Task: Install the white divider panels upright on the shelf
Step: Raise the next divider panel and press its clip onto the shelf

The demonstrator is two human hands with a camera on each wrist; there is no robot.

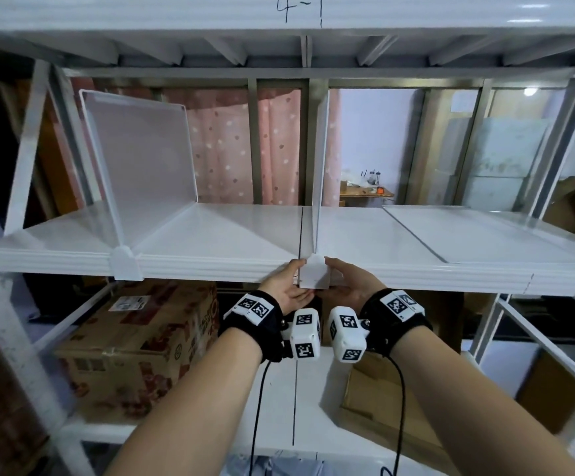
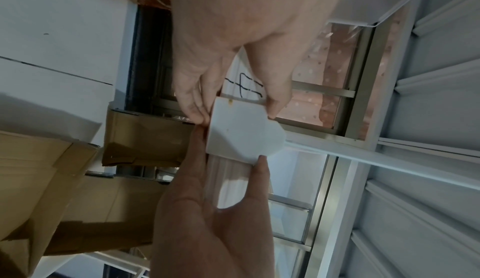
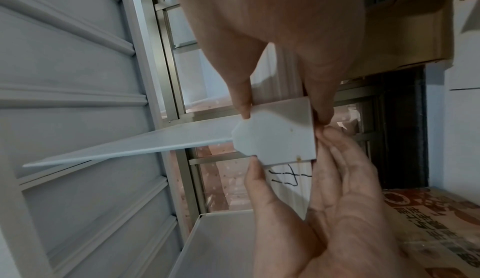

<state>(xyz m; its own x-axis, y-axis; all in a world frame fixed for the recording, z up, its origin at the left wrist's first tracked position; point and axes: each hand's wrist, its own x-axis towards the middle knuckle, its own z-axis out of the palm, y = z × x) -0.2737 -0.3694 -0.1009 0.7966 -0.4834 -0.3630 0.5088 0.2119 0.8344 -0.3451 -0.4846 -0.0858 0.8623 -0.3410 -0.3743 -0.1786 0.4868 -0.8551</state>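
Observation:
A white divider panel point(image 1: 320, 159) stands upright and edge-on at the middle of the white shelf point(image 1: 227, 231). Its front clip point(image 1: 314, 273) sits over the shelf's front lip. My left hand point(image 1: 294, 281) pinches the clip point(image 2: 241, 130) from the left, thumb on top and fingers underneath. My right hand point(image 1: 341, 274) pinches the same clip point(image 3: 275, 139) from the right in the same way. Another divider point(image 1: 138, 156) stands upright at the left, its clip point(image 1: 126, 264) on the lip. A third panel point(image 1: 468, 231) lies flat at the right.
The upper shelf's ribbed underside point(image 1: 279, 46) hangs close above the panels. On the lower shelf sit a printed cardboard box point(image 1: 134, 338) at the left and flattened cardboard point(image 1: 382, 407) at the right. Slanted white frame posts point(image 1: 25, 159) flank both ends.

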